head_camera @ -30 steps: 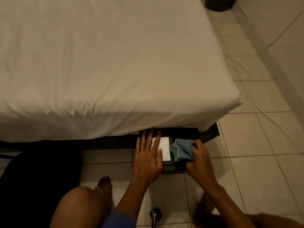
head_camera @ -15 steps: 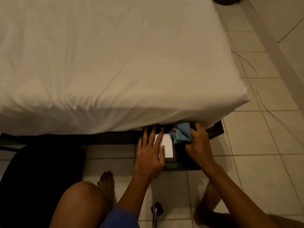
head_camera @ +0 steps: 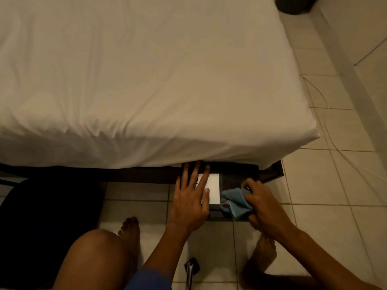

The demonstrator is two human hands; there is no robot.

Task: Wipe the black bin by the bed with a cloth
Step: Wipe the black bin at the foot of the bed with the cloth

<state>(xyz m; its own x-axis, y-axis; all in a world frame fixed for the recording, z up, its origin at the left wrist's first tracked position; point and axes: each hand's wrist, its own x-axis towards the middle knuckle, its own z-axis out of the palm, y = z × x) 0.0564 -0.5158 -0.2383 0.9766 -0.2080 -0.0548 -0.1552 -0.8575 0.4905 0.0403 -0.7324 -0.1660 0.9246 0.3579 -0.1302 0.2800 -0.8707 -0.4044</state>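
A flat black bin (head_camera: 232,181) lies on the floor, half under the bed's front edge, with a white label (head_camera: 212,188) on its top. My left hand (head_camera: 191,197) rests flat on the bin's left part, fingers spread, partly covering the label. My right hand (head_camera: 263,206) grips a bunched blue cloth (head_camera: 235,203) and presses it on the bin's near right edge.
The white-sheeted bed (head_camera: 146,80) fills the upper view above a dark frame (head_camera: 125,174). A black chair seat (head_camera: 41,227) sits at the lower left, and a metal leg (head_camera: 190,271) stands by my knees. My bare feet rest on the tiled floor (head_camera: 324,185). Thin cables (head_camera: 326,126) trail at the right. A dark round object (head_camera: 293,5) sits far right.
My right hand has pulled the cloth back from the bin's far side under the bed toward its near edge. My left hand has stayed pressed on the bin.
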